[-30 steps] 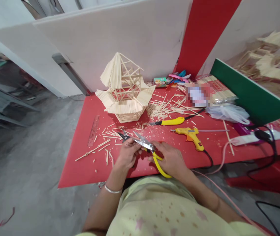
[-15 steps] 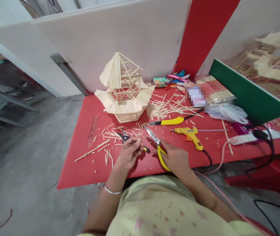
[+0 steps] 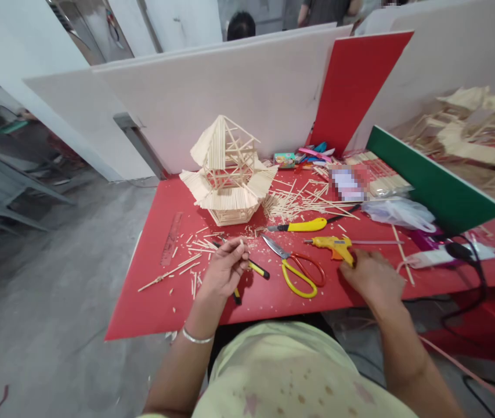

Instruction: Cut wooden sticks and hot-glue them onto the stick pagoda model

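My left hand (image 3: 226, 270) is pinched closed around a small pale stick piece (image 3: 242, 242), above black-and-yellow pliers (image 3: 258, 269) on the red table. My right hand (image 3: 373, 278) is at the handle of the yellow glue gun (image 3: 333, 246), fingers curled round it. Between my hands lie scissors (image 3: 293, 264) with one yellow and one red handle. Behind them is a yellow-handled cutter (image 3: 306, 225). A stick model (image 3: 232, 174) of a tiered, roofed building stands at the back; part of its upper roof is bare frame. Loose sticks (image 3: 291, 200) lie beside it.
The red table (image 3: 143, 307) bears a clear ruler (image 3: 171, 238) at left. At right are a plastic bag (image 3: 397, 213), a green board (image 3: 434, 174), a power strip (image 3: 434, 257) and cables. White panels (image 3: 212, 87) stand behind; people are beyond them.
My right hand has let go of the scissors, which now lie on the table, and has moved right to the glue gun. The camera view has shifted, showing more beyond the panels.
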### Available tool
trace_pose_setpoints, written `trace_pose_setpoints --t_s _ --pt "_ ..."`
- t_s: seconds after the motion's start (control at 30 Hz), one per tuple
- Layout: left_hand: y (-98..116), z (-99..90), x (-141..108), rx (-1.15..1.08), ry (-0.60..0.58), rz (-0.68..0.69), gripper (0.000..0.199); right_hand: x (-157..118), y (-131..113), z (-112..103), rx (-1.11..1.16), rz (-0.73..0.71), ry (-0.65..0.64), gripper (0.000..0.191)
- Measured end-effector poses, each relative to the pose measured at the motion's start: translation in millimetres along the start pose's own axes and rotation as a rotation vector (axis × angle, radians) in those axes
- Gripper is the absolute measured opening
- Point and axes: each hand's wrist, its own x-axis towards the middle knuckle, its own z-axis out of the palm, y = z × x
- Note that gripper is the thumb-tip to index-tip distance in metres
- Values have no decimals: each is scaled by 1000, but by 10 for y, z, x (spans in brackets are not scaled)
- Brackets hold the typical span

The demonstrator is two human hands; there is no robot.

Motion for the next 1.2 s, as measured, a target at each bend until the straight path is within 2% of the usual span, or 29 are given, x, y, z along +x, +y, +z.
trace_pose_setpoints --t_s 0.07,0.17,0.3,0.4,0.5,0.6,0.7,0.77,0.83,0.9,1.0,1.2 --pt "60 -9 5 -39 -11 -10 25 84 38 5 -29 107 -57 56" --pt "146 -22 11 -111 -33 -45 22 171 62 79 11 119 -112 54" --pt "226 -64 26 -170 -44 -80 19 202 98 151 151 68 3 46" --pt "252 -89 48 -184 -34 -87 15 149 36 31 328 34 132 41" --pt "277 -74 61 -184 -21 -72 16 67 -136 -274 465 -26 189 29" --pt "356 -20 67 -170 -5 -49 20 9 -398 -715 571 -118 249 19" --pt "520 54 106 -157 -6 -13 24 -11 -778 -1211 725 -315 326 23" --pt "666 105 172 -147 -8 32 26 -8 -1101 -1506 701 -412 408 33" --pt "819 151 272 -142 -11 93 27 18 -1449 -1719 552 -443 536 43" --pt "954 191 396 -147 -26 145 27 81 -1777 -1831 409 -448 651 48" --pt "1098 246 579 -139 -40 179 26 241 -2162 -1866 229 -498 743 46" --pt "1251 383 774 -55 28 225 23 534 -2590 -1977 1 -640 805 48"
